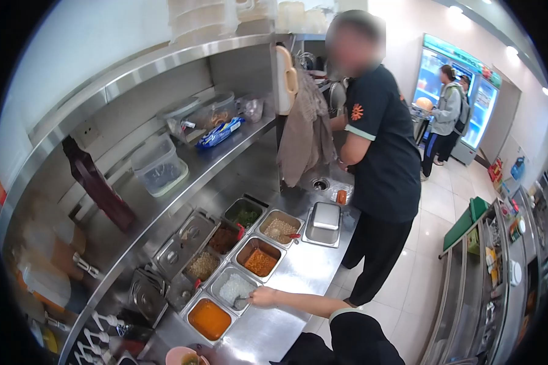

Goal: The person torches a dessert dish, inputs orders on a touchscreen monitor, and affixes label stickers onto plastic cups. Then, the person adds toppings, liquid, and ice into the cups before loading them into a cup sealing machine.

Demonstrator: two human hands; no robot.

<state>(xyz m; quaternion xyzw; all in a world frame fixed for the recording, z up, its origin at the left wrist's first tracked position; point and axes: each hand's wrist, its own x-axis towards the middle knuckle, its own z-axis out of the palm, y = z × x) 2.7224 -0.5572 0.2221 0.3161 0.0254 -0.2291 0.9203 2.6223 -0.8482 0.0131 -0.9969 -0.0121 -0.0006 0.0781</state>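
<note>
My right hand reaches in from the lower right, its fingers closed round the handle of a metal spoon. The spoon's bowl end rests in a steel pan of white, translucent pieces. Beside that pan, nearer the bottom, is a pan of orange sauce; on its other side is a pan of orange-red chopped food. A pink bowl with some food in it is cut off by the bottom edge. My left hand does not show.
More pans hold beige grains, greens and brown food. A lidded steel container stands at the counter's far end. A steel shelf runs above. A co-worker stands beyond; people stand by lit fridges.
</note>
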